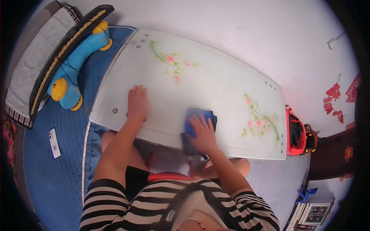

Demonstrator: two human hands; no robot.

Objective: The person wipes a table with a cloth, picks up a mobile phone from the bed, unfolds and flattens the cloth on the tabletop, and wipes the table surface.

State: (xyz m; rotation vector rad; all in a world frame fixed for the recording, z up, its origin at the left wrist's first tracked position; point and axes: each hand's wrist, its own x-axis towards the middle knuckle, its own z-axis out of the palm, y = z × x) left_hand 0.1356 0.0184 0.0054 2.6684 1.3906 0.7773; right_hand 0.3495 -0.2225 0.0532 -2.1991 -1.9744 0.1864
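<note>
In front of me is a white glass-topped table (216, 77) printed with pink flowers and green stems. My right hand (200, 133) lies flat on a blue cloth (194, 114) near the table's front edge, fingers stretched out over it. Part of the cloth hangs down over that edge, and it looks a little blurred. Farther left, my left hand (138, 103) rests palm down on the bare tabletop, its fingers extended and holding nothing. A blur softens its outer side.
A bed with a blue quilted cover (42, 165) adjoins the table's left side, with a phone (54, 143), a blue-and-yellow toy (73, 65) and a long black keyboard (63, 54) on it. A red toy car (295, 133) stands beyond the right edge. Stacked books (312, 213) sit lower right.
</note>
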